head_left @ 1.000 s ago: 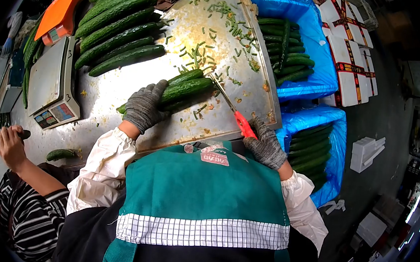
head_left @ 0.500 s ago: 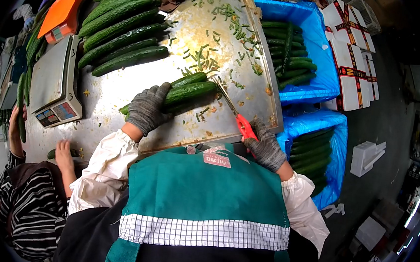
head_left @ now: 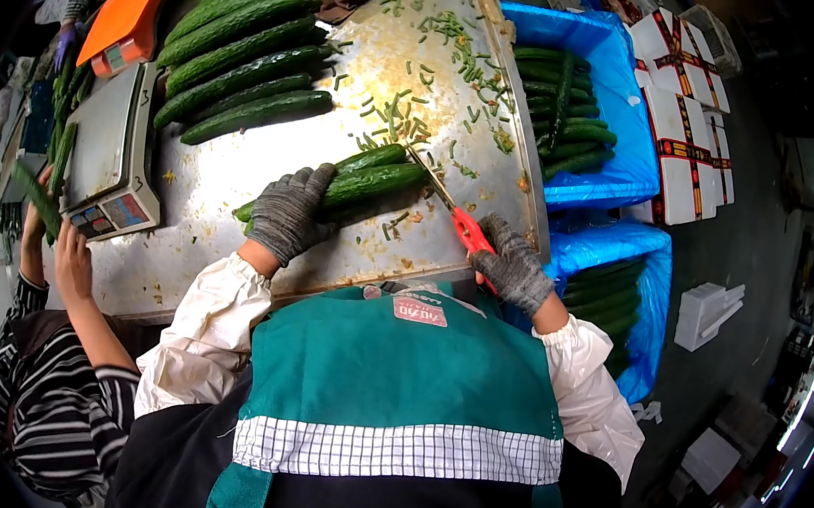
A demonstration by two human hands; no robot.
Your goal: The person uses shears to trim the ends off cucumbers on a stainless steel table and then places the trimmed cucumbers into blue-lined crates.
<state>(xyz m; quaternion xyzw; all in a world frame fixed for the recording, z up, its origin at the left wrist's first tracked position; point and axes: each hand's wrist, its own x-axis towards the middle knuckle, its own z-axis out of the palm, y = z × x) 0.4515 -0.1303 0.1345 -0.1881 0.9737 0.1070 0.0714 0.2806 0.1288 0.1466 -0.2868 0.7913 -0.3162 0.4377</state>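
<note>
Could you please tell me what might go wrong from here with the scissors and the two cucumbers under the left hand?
The scissors, in the right hand, have their blades right by the tips of the two cucumbers, so a slip could nick the skin. The cucumbers are round and the left hand grips them well back from the tips, so those ends might shift. Loose green bits lie near the table's edge and could drop into the blue-lined crate.
</note>
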